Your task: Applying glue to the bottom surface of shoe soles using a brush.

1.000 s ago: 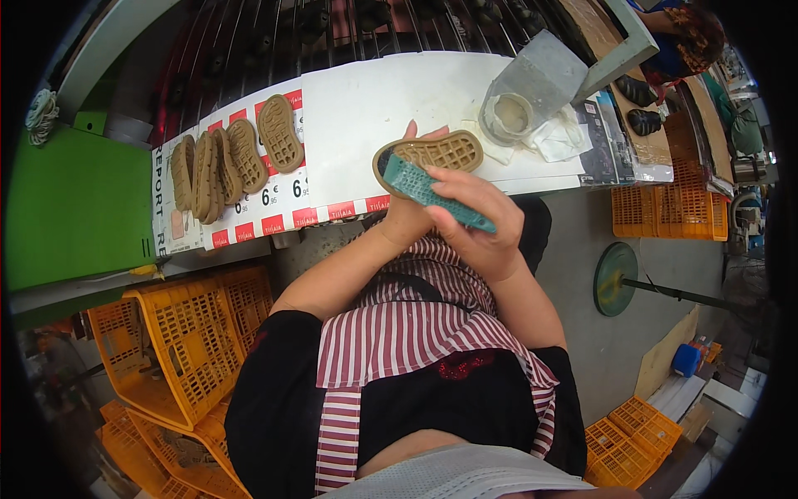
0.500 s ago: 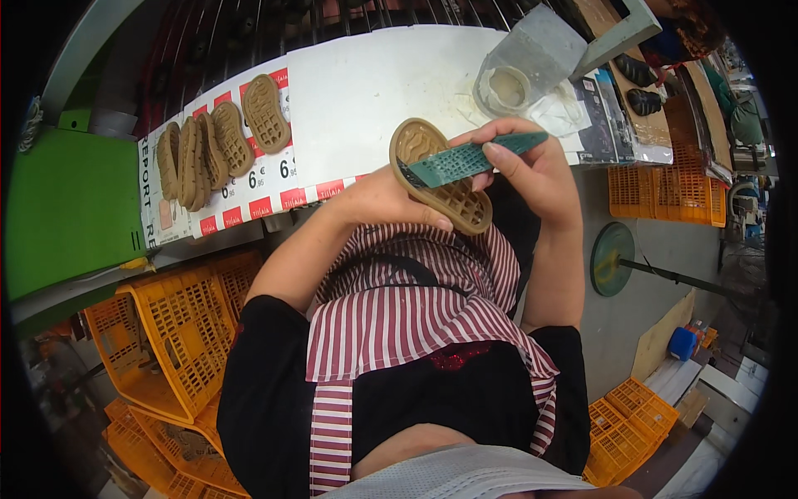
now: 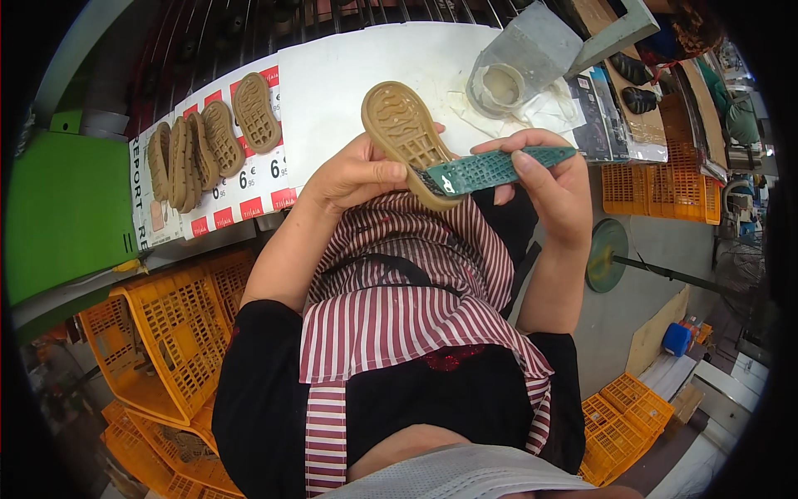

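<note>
The left hand (image 3: pixel 359 173) is gripping a brown sole (image 3: pixel 399 125), seemingly to steady it, while the right hand (image 3: pixel 555 190) is pinching a green strip (image 3: pixel 482 172) over one end.

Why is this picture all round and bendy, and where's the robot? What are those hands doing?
There's no robot here, just a person using two bare hands. A camera on the person's head looks down, so you see their own arms and striped apron. Its very wide lens bends straight edges.

The left hand holds a brown shoe sole. The right hand holds a green bumpy strip, with one end over the sole's lower part.

On the table's white sheet stands a see-through container, with crumpled white material beside it. More brown soles lie to the left.
</note>
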Demonstrator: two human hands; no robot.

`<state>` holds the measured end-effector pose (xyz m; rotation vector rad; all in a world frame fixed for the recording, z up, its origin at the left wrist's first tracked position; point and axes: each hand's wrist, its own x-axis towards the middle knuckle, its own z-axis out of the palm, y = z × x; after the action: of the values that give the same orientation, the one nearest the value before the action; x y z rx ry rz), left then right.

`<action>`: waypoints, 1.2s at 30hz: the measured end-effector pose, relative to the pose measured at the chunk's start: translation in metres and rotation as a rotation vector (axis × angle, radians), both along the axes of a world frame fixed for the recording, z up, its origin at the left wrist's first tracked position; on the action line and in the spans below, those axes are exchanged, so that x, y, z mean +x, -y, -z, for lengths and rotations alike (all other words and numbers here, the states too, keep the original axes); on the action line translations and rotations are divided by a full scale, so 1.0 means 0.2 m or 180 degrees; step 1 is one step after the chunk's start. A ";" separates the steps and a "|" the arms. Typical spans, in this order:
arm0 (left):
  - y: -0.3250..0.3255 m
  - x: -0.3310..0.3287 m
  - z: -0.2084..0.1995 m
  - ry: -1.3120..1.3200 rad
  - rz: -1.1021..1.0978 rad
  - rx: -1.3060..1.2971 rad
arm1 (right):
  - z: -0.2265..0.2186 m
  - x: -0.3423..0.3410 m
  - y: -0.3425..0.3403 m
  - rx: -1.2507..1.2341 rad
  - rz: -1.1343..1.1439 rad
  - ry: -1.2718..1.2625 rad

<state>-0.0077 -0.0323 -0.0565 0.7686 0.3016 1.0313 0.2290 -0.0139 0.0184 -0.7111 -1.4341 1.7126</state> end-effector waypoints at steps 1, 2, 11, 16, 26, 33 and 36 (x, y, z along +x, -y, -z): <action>0.00 0.00 0.00 0.0104 0.0054 -0.0184 | 0.00 0.00 0.00 0.0029 0.0007 -0.0049; 0.01 -0.01 0.00 0.0209 0.0108 -0.0369 | 0.00 -0.01 0.01 0.0056 0.0014 -0.0098; 0.03 0.00 0.06 0.1036 0.0569 -0.0854 | -0.04 -0.07 -0.03 0.0188 -0.0408 -0.0035; 0.03 0.02 0.06 0.0948 0.0894 -0.0834 | -0.06 -0.09 -0.09 0.0373 -0.0896 0.0242; 0.06 -0.01 0.09 0.0949 0.0977 -0.0393 | -0.14 -0.09 -0.10 0.0808 -0.0770 0.0880; 0.06 -0.02 0.06 0.0440 0.0470 -0.0361 | 0.00 0.03 -0.18 0.0913 0.0684 0.0918; 0.07 -0.01 0.04 0.0230 0.0371 -0.0294 | 0.01 0.00 -0.14 0.1304 0.1046 0.1163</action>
<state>-0.0092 -0.0460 -0.0649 0.6567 0.2379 0.9266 0.2285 0.0141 0.0165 -0.9950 -1.7330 1.0286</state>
